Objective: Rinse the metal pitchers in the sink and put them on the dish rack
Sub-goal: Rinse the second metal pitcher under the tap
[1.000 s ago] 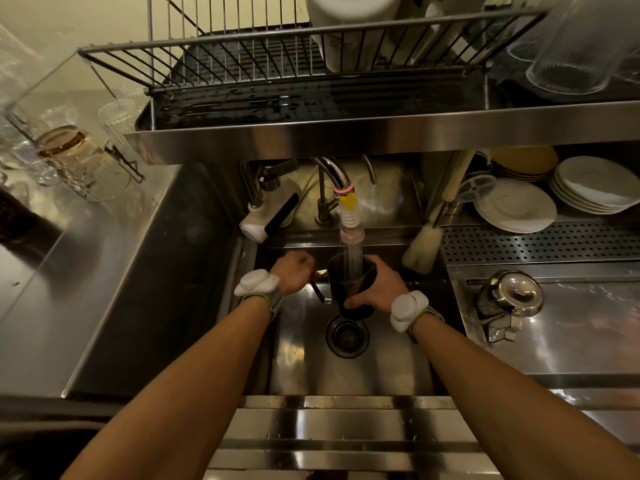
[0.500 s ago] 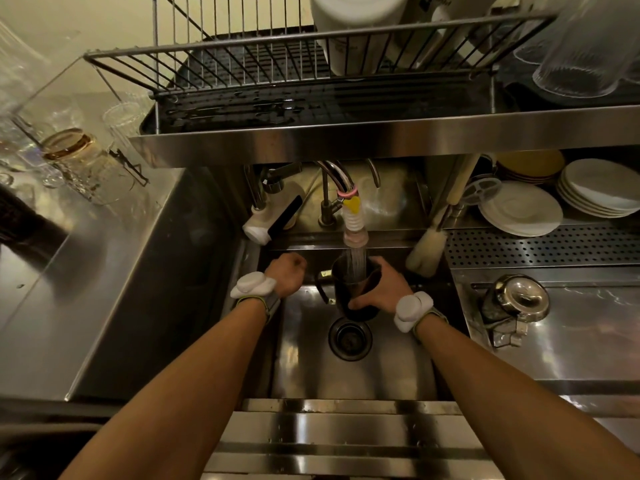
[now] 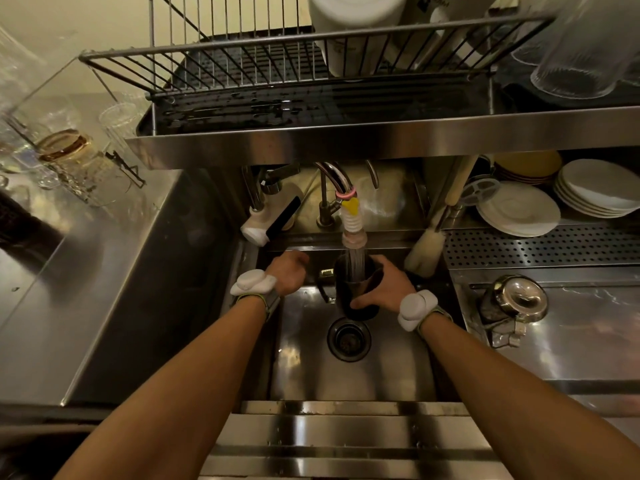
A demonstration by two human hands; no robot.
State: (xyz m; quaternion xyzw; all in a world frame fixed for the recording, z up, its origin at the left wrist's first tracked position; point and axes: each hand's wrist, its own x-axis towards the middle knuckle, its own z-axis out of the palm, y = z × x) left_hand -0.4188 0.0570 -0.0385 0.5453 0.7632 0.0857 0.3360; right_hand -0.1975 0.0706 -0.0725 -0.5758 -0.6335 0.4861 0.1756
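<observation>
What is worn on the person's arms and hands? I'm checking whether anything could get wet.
Both forearms are bare, with no sleeves or gloves. The left hand and right hand each have a rounded white device at the wrist, on a greenish-grey strap.

A single head-worn wide-angle view looks steeply down and forward from close above the sink (image 3: pixel 353 368), forearms entering from six o'clock, the dish rack (image 3: pixel 311 64) looming near at twelve o'clock.
</observation>
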